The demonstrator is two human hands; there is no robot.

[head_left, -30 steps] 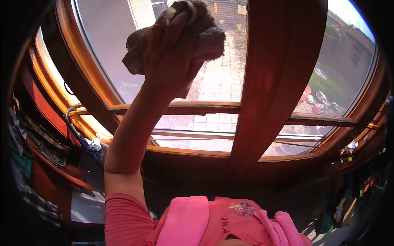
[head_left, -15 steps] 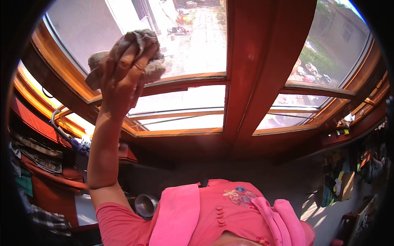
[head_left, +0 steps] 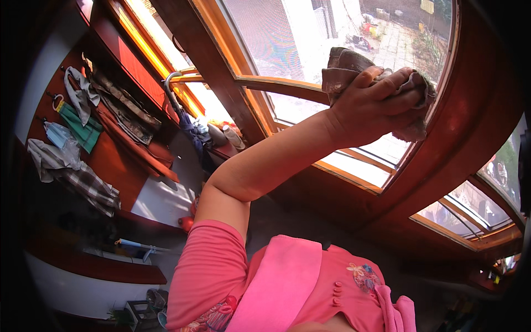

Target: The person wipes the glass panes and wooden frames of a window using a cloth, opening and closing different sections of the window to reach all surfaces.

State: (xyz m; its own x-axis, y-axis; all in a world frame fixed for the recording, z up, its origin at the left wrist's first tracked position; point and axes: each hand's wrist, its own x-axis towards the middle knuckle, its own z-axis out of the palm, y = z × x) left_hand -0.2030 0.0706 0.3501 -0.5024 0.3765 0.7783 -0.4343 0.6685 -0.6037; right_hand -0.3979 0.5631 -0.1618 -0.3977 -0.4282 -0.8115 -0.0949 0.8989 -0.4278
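Note:
My left hand (head_left: pixel 371 110) reaches up and to the right, its fingers closed around a bunched grey-brown cloth (head_left: pixel 342 65). Parts of the cloth stick out on both sides of the hand. Hand and cloth are at the lower right part of a wood-framed window pane (head_left: pixel 310 39), in front of the crossbar and close to the reddish post (head_left: pixel 470 94). Whether the cloth touches glass or wood I cannot tell. My thumb is hidden. My right hand is out of view; a pink cloth strip (head_left: pixel 279 282) lies over my pink top.
On the left, clothes (head_left: pixel 119 105) and a green cloth item (head_left: pixel 80 124) hang from a wall. A dark umbrella (head_left: pixel 188 124) hangs by its curved handle, near a bottle (head_left: pixel 232 137) on a ledge. Another window (head_left: pixel 470 207) is at the right.
The view has turned, with the hanging clothes showing more fully at the left. My left hand, still gripping the cloth, has moved rightward across the window toward the post.

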